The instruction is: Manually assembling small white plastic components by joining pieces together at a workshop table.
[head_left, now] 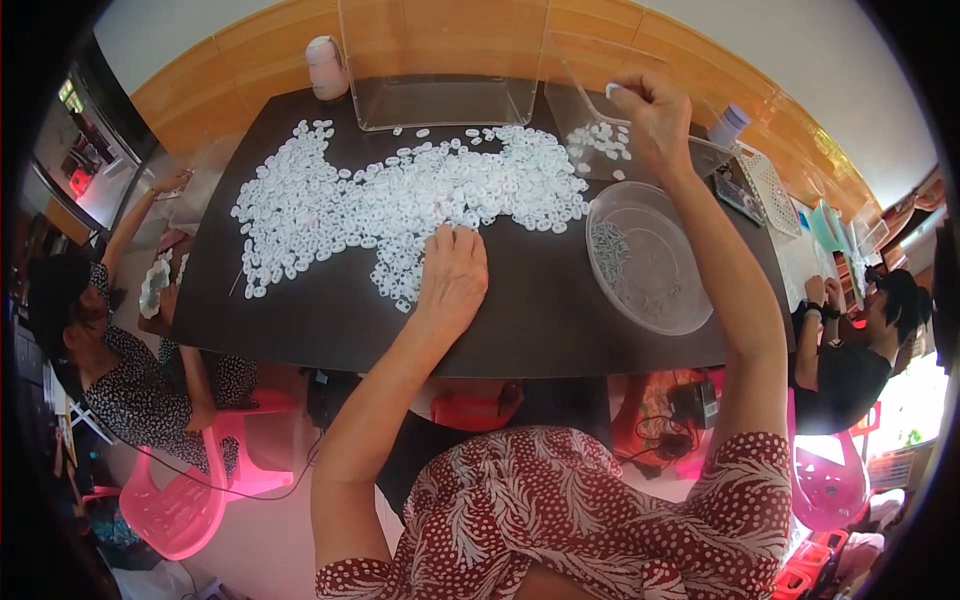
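Note:
A wide heap of small white oval plastic pieces with holes (pixel 420 190) spreads across the dark table. At the heap's near edge is my left hand (pixel 455 275), its fingers bent and together among the pieces; whatever is under the fingertips is hidden. Raised at the right, my right hand (pixel 655 125) pinches one white plastic piece (pixel 611 90) between thumb and finger. It is above a clear plastic box (pixel 690 150) in which several white pieces (pixel 600 140) lie. Below my right forearm sits a round clear tub (pixel 650 318) with small grey metal parts (pixel 610 250) inside.
A large clear bin (pixel 445 105) stands at the back, beside a pink bottle (pixel 326 68). Farther right are a purple-capped bottle (pixel 729 125), a phone (pixel 738 198) and a white basket (pixel 768 195). People work on either side, near pink chairs (pixel 175 500).

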`<control>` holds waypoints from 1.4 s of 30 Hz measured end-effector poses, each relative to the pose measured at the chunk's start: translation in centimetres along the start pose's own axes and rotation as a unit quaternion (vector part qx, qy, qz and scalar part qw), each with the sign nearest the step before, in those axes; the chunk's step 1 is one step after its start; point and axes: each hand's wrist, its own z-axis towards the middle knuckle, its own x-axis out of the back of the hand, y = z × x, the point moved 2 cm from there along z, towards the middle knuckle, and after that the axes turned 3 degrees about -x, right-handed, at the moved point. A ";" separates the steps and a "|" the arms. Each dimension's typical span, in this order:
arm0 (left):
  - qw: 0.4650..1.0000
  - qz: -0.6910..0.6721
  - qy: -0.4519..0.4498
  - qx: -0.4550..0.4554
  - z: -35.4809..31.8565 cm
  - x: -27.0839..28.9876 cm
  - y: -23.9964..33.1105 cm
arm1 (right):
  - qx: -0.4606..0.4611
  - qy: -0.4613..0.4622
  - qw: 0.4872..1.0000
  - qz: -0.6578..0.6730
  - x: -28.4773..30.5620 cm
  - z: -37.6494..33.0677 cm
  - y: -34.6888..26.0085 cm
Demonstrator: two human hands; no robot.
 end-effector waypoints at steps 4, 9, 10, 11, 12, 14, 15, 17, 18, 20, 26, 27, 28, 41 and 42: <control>0.999 -0.037 -0.035 -0.016 -0.4 1.3 -0.2 | 0.073 0.036 0.990 -0.117 0.1 3.3 2.2; 0.993 -0.116 0.003 0.000 -1.4 3.0 -0.8 | 0.097 -0.005 0.955 -0.281 0.5 6.1 4.9; 0.990 -0.136 0.011 0.023 -1.3 3.3 -0.9 | 0.136 -0.003 0.943 -0.304 0.7 6.5 6.0; 0.987 -0.153 0.019 0.049 -1.4 3.6 -1.1 | 0.176 -0.003 0.930 -0.322 0.3 6.4 6.1; 0.985 -0.156 0.033 0.068 -1.5 3.5 -1.4 | 0.174 -0.005 0.931 -0.321 0.2 6.2 6.3; 0.986 -0.148 0.028 0.076 -1.5 2.9 -1.6 | 0.176 0.026 0.932 -0.316 0.5 5.7 5.9; 0.987 -0.136 0.026 0.085 -1.5 2.7 -1.9 | 0.177 0.023 0.933 -0.313 0.1 5.0 4.5; 0.989 -0.118 0.034 0.076 -0.9 2.3 -2.0 | 0.135 -0.002 0.966 -0.219 -0.1 2.6 1.7; 0.992 -0.101 0.043 0.066 -0.6 2.1 -2.0 | 0.134 -0.004 0.967 -0.218 -0.5 1.3 1.0; 0.994 -0.083 0.028 0.063 -0.1 1.3 -2.3 | 0.198 -0.024 0.971 -0.130 -1.2 -1.3 -0.4; 0.996 -0.027 -0.023 0.079 0.8 -0.3 -2.3 | 0.231 -0.122 0.964 -0.037 -4.1 -7.3 -2.6; 0.996 -0.026 -0.023 0.078 1.0 -0.2 -2.3 | 0.232 -0.122 0.964 -0.037 -4.5 -8.1 -2.7; 0.995 -0.036 -0.025 0.089 1.2 -0.2 -2.4 | 0.217 -0.146 0.965 -0.036 -5.0 -8.8 -2.7; 0.923 -0.290 -0.057 0.248 0.6 3.1 -3.6 | -0.037 -0.337 0.940 0.034 -10.5 -14.1 -1.0; 0.859 -0.389 -0.085 0.323 0.2 3.4 -3.6 | -0.038 -0.338 0.940 0.034 -10.4 -14.2 -1.1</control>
